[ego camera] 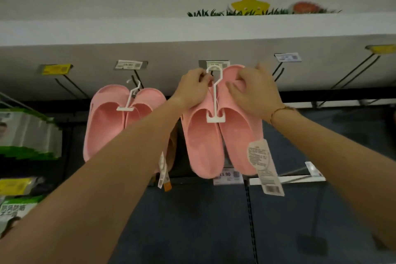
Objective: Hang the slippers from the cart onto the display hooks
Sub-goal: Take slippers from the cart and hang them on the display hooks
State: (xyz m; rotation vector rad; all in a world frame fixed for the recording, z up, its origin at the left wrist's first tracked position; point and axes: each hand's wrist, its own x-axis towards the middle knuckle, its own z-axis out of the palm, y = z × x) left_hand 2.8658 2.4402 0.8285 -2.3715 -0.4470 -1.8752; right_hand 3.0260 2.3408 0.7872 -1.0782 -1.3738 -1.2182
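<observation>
You hold the pink slippers [220, 135] up in the middle of the frame, your left hand [192, 90] curled on the top of one and your right hand [255, 94] curled on the top of the other. The white hanger [215, 94] stands straight up between your hands, and its curved top sits right at the dark display hook [212, 73] under the price tag [215, 64]. Both hands are just as near, so I think a small lift and push onto the hook comes next.

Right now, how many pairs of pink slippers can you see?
2. One pair hangs on a display hook at left; the other pair is held at the middle hook by both hands. More may be hidden behind them.
</observation>
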